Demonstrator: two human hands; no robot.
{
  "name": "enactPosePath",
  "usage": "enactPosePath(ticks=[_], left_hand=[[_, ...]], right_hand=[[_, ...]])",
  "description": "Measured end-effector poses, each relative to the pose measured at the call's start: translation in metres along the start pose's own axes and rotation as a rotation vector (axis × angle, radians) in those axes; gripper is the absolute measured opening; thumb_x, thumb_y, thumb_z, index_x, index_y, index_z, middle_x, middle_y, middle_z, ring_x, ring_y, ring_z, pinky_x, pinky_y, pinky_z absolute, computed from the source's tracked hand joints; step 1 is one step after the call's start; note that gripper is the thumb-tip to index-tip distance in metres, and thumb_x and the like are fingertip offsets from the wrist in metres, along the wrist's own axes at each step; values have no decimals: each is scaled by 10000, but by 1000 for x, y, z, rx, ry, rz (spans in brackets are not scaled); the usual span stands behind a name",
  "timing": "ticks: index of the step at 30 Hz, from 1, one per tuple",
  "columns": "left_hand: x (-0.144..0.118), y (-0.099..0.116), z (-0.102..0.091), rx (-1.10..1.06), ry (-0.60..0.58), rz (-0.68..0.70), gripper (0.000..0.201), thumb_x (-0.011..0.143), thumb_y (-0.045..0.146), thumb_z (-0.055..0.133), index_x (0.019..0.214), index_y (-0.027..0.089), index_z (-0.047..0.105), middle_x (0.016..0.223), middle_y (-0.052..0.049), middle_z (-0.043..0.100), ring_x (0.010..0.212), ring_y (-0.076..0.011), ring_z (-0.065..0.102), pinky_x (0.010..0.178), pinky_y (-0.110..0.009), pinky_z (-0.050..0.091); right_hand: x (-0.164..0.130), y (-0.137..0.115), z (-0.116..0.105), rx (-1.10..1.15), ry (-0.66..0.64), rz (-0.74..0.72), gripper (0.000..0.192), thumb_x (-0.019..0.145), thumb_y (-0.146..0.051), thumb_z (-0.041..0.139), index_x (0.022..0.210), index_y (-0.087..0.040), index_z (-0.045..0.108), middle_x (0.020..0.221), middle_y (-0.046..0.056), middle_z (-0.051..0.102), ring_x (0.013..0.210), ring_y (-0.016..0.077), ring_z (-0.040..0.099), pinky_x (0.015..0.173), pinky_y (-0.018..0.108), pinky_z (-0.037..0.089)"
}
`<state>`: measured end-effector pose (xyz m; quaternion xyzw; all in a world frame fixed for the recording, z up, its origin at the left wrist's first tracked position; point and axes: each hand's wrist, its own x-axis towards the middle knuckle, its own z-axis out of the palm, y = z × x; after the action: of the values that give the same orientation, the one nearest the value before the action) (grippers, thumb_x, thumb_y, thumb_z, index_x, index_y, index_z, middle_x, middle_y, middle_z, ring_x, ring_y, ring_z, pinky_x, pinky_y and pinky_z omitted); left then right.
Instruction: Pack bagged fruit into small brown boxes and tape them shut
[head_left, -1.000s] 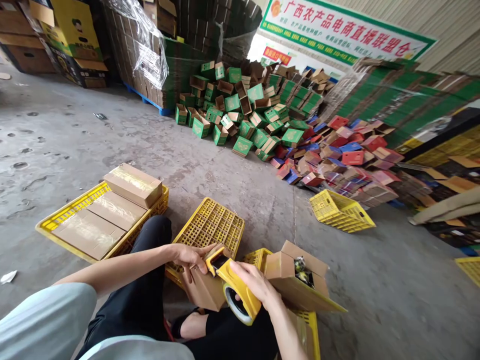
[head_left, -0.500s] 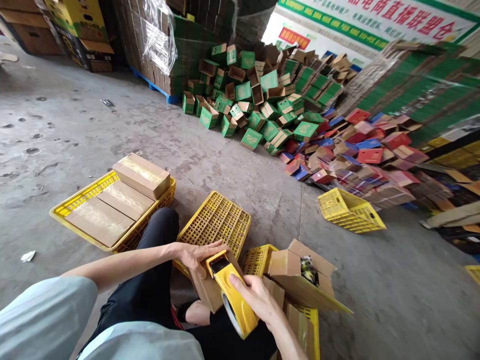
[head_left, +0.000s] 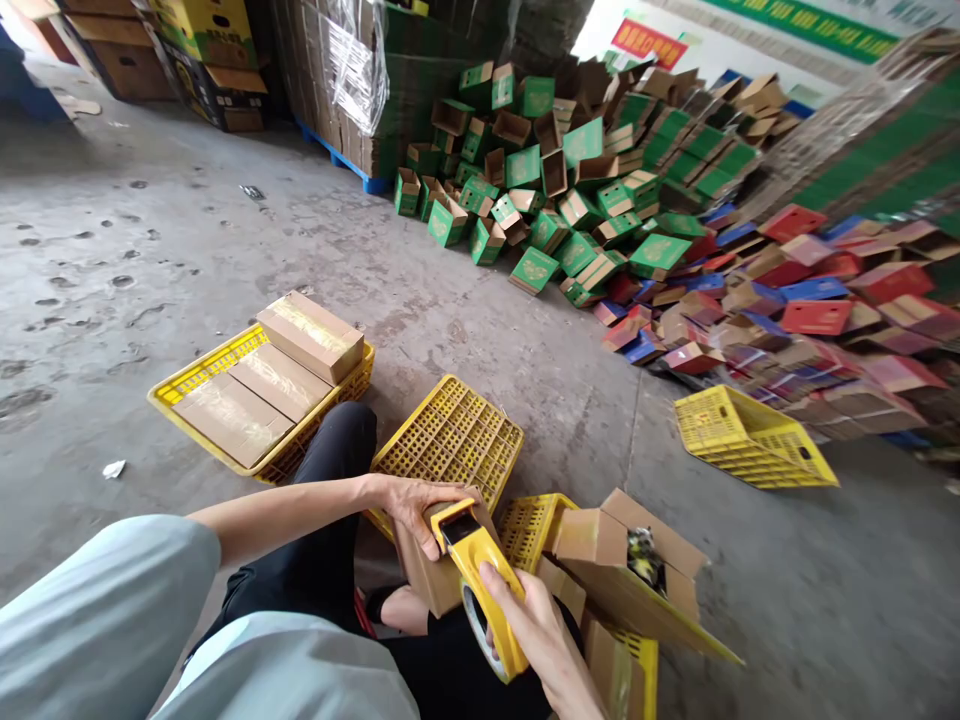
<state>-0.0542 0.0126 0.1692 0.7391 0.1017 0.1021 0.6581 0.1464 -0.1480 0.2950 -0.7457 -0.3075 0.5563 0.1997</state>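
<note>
We hold a small cardboard box (head_left: 435, 575) over our lap, close in front of the upturned yellow crate (head_left: 450, 445) on the concrete floor (head_left: 525, 350); our left hand (head_left: 416, 505) lies curled over its top near edge, fingers bent around the cardboard and pinning it; our right hand (head_left: 536, 630) is closed around the body of the yellow tape dispenser (head_left: 480, 585), fingers wrapped over its upper side. The dispenser's front end rests on the box top, just beside the left fingertips, and its long axis runs from that end back and down toward us on the right; so the box lies up and to the left of the right hand, and the left hand is the nearer to it. Whether tape already clings to the cardboard we cannot quite tell, since the dispenser covers the seam. An open carton (head_left: 622, 560) sits just right of the dispenser, on another yellow crate; a tray of sealed boxes (head_left: 262, 385) lies well apart to the left.
</note>
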Motion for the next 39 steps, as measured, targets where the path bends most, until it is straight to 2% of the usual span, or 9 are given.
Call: enactPosePath(ticks=[3,11,20,22,25,27,31,37,39], left_hand=[[1,-2,-1,-25,-23,70,1164,615,639,931,1590,220,450,1681,-98,367,1544,-381,331,1287,-403,249],[0,-3,-5,3,-38,-41,1205,609,662,927,1623,298,388,1705,-50,333,1566,-370,308,1292,-462,230],[-1,-3,-6,180,-48,38,1258,650,718,879,1662,230,313,1700,-106,335,1559,-408,300,1302,-464,181],[-1,-1,-8,250,-62,-5,1299,628,736,880,1676,265,274,1727,-114,267,1580,-433,234,1296,-523,173],[-6,5,-4,433,-33,-79,1341,599,792,855,1685,305,237,1772,-117,69,1599,-486,80,1274,-620,137],[-11,7,4,556,-11,-5,1331,629,816,818,1689,268,230,1773,-133,6,1601,-491,24,1272,-636,92],[-17,6,19,647,-53,189,1294,743,800,747,1701,173,145,1749,-191,132,1616,-426,82,1286,-601,17],[2,12,8,639,-48,211,966,937,635,644,1686,176,242,1724,-182,237,1612,-366,189,1304,-564,-2],[5,14,6,631,-63,221,947,942,632,635,1682,173,261,1725,-173,239,1609,-356,206,1312,-537,-18]], right_hand=[[-1,5,-4,-43,-12,5,669,750,-828,690,914,-180,676,550,-1,633,489,183,638,466,263,521],[-28,13,-15,-87,53,33,713,741,-866,653,913,-175,696,539,18,628,485,201,650,446,268,509],[-23,26,-3,-43,62,22,660,739,-831,686,871,-185,662,529,-11,610,470,171,632,454,248,519],[-21,27,-4,-52,54,21,652,751,-825,679,874,-186,653,525,-12,612,467,175,636,448,248,514],[-21,27,-4,-61,52,19,646,759,-822,672,865,-185,653,541,-6,631,476,176,647,453,244,513],[-22,27,-2,-45,55,19,644,748,-820,685,862,-187,659,539,-6,632,485,179,654,462,243,516],[-18,27,3,4,65,16,641,732,-799,725,897,-183,663,495,-8,620,443,173,627,462,247,514],[-5,24,-4,66,140,-36,613,771,-786,697,880,-183,670,538,-2,642,486,181,645,473,257,522],[-6,25,-7,70,128,-34,618,773,-795,689,864,-184,671,533,-4,636,482,174,636,471,253,515]])
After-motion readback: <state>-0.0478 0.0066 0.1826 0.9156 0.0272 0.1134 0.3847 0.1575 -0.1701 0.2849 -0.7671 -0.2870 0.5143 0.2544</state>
